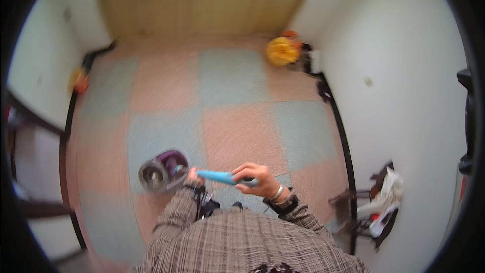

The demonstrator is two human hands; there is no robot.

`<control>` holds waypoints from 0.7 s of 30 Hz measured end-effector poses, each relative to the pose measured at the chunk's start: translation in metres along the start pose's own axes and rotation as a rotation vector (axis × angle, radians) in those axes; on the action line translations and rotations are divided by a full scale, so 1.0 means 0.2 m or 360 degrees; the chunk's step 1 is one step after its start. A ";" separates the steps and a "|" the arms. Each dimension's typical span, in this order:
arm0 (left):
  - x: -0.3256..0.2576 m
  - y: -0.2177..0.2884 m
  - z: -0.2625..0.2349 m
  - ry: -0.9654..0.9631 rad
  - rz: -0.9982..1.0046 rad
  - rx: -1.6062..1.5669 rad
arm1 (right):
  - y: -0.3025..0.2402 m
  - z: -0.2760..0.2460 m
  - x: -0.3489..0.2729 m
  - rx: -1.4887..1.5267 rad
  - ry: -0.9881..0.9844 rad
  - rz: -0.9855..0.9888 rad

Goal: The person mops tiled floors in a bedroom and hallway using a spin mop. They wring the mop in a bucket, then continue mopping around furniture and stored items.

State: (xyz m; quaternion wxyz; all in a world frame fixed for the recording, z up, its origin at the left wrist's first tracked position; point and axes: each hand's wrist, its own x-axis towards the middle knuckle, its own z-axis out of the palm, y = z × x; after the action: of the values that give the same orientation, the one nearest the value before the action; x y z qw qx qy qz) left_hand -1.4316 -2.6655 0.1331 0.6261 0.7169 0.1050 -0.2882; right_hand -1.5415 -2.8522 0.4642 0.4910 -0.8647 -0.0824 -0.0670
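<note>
Pink and pale blue-green squares checker the floor, which runs up to a tan door whose bright panes are cut off by the top edge. The round fisheye border blacks out the corners, and motion blur softens nearly everything, so any lettering on the things here is too blurred to read.

A light-blue handle lies nearly level across the front of the person's body, above the floor; its left end is hidden at the left hand. Only a small part of that hand shows beyond the plaid cuff, and whether it grips or merely touches the handle cannot be told. The right hand comes in from the lower right with a bent wrist, its fingers curled over the handle near its dark-grey end, closed around it. A pale band circles that wrist.

Just beside the left hand, on the floor, is a grey-and-purple bucket, its inner parts hard to make out. A yellow bundle sits near the far right corner; on the right, white cloth partly covers a dark wooden chair.
</note>
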 end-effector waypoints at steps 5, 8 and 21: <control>-0.14 0.29 0.19 -0.0066 -0.0882 -0.1769 | -0.12 -0.17 0.07 0.0078 0.0316 -0.0144; -0.27 0.44 0.25 -0.0020 -0.0874 -0.2147 | -0.22 -0.31 0.14 0.0082 0.0275 -0.0271; -0.06 0.67 0.31 0.0218 -0.0712 -0.2485 | 0.06 -0.30 0.58 0.1218 0.0009 -0.0541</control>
State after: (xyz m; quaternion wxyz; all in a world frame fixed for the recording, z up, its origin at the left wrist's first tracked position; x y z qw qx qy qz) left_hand -1.3906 -2.7488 0.2488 0.8651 0.0520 0.4545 -0.2058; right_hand -1.4276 -2.9013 0.5084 0.7590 -0.5937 -0.2415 -0.1141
